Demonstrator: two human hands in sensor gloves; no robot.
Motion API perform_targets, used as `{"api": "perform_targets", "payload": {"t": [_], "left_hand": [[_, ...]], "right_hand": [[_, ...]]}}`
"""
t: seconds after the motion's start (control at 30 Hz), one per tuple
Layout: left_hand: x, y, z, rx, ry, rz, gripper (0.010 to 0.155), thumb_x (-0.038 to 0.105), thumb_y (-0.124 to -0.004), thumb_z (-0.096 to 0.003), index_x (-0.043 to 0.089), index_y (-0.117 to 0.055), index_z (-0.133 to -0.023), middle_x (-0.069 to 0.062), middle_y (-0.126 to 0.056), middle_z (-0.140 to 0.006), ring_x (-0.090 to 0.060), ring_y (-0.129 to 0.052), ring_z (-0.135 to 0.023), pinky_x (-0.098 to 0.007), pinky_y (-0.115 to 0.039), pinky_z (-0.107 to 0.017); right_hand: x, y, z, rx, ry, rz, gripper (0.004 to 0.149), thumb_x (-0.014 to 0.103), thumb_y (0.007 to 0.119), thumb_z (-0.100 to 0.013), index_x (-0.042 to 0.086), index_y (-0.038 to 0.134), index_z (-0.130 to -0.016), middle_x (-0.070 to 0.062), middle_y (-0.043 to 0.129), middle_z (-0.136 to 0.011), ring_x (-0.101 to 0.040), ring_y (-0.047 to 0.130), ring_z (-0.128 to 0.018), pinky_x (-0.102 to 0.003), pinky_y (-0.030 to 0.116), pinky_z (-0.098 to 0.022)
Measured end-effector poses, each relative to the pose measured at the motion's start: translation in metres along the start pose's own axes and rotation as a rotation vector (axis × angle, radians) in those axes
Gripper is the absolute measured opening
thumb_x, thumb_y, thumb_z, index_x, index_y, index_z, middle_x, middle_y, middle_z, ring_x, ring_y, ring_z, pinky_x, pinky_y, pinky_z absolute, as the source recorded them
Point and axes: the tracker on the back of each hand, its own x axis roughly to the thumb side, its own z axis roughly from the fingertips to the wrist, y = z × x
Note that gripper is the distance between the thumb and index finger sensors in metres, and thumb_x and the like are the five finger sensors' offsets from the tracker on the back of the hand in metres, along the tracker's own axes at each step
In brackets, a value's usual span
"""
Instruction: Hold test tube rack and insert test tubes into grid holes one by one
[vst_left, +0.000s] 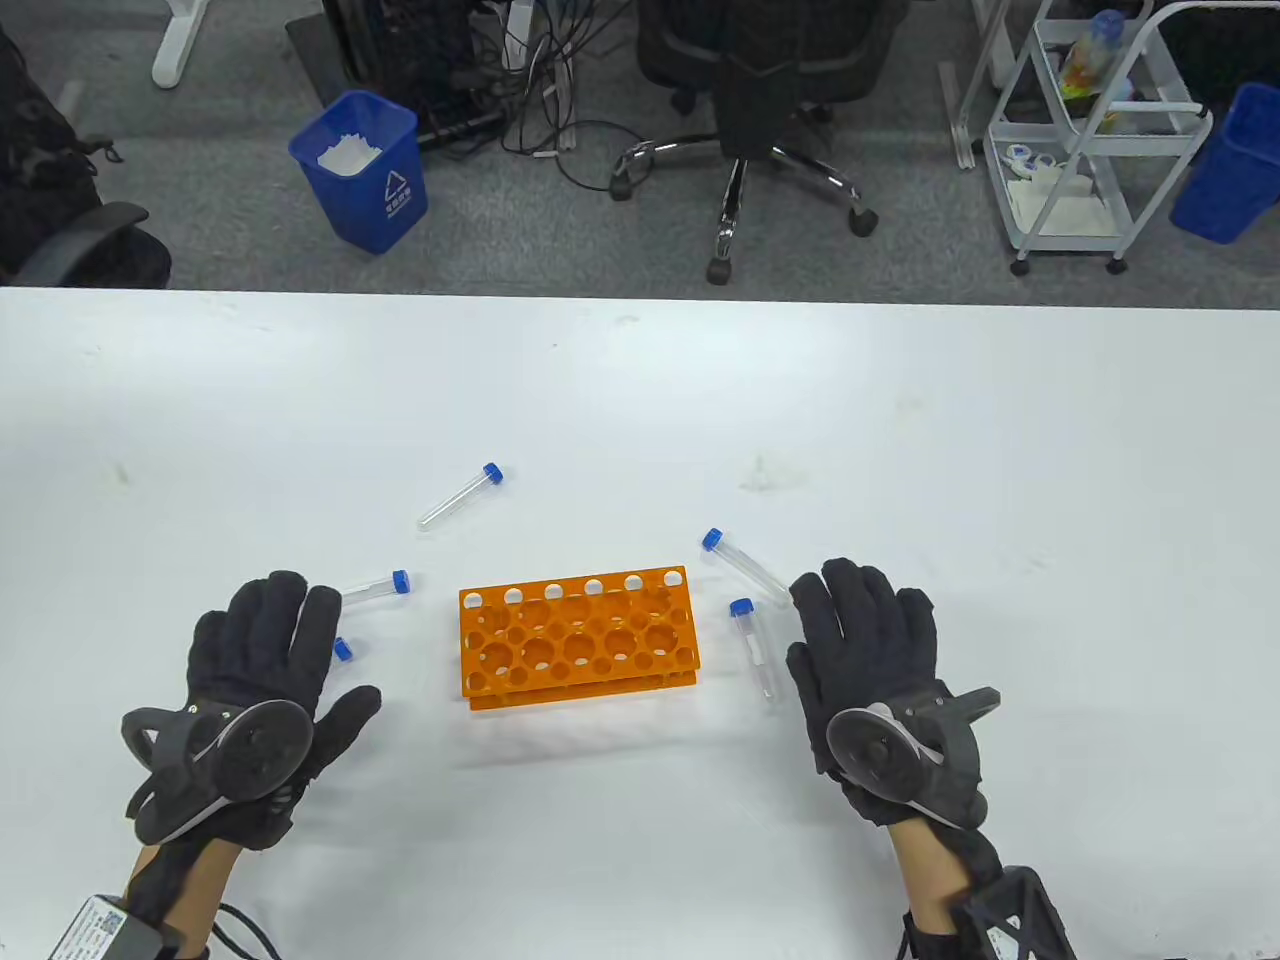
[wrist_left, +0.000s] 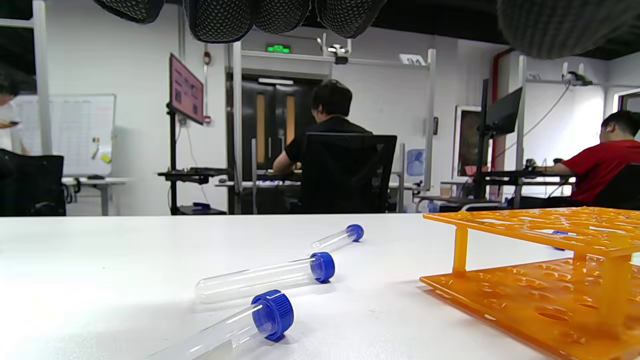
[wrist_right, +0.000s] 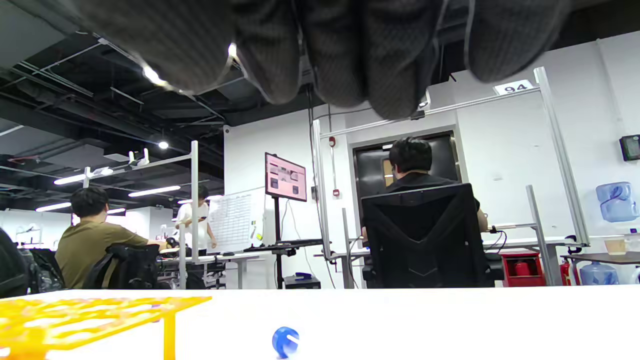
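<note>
Orange rack (vst_left: 578, 640) stands on white bench (vst_left: 640, 400), holes empty. Five blue-capped tubes (vst_left: 460, 496) lie loose around rack. Left hand (vst_left: 262, 680) flat, fingers spread, over two tubes. Right hand (vst_left: 880, 670) flat beside rack, holding nothing.

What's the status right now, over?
Left hand, right hand flat, holding nothing. Rack empty, unheld. Five tubes loose on table. Nothing blocking.

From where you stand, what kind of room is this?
Probably an open-plan office or lab workspace. A white table holds an orange test tube rack; beyond it are a black office chair, a blue bin, and people at desks with a monitor.
</note>
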Motion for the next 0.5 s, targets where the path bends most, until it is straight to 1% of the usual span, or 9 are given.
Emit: {"api": "perform_targets", "payload": {"t": [0.33,0.47,0.5], "left_hand": [[0.0015,-0.0026,-0.001,-0.01,-0.01,0.038,0.091,0.074,-0.066,-0.0348,0.029,-0.042,-0.11,-0.016,-0.035,-0.115,-0.041,-0.052,-0.11,-0.064,-0.052,-0.076],[0.0058,-0.0018,-0.0016,0.002,-0.031,0.12,0.09,0.073,-0.067,-0.0351,0.028,-0.044,-0.109,-0.016,-0.038,-0.114,-0.041,-0.055,-0.108,-0.063,-0.056,-0.075],[0.0089,0.0005,-0.0021,0.015,-0.035,0.168,0.089,0.073,-0.067,-0.0353,0.028,-0.045,-0.109,-0.015,-0.039,-0.114,-0.041,-0.057,-0.108,-0.062,-0.057,-0.074]], "right_hand": [[0.0011,0.0005,-0.0002,0.004,-0.002,-0.006,0.059,0.04,0.073,-0.045,0.017,0.066,-0.099,-0.021,0.065,-0.108,-0.05,0.071,-0.094,-0.079,0.056,-0.062],[0.0017,0.0009,-0.0003,0.008,-0.002,-0.011,0.059,0.04,0.073,-0.045,0.018,0.066,-0.099,-0.021,0.065,-0.108,-0.05,0.071,-0.094,-0.079,0.056,-0.062],[0.0023,0.001,-0.0005,0.009,-0.004,-0.012,0.059,0.04,0.073,-0.045,0.017,0.066,-0.099,-0.021,0.065,-0.108,-0.05,0.071,-0.094,-0.079,0.056,-0.062]]}}
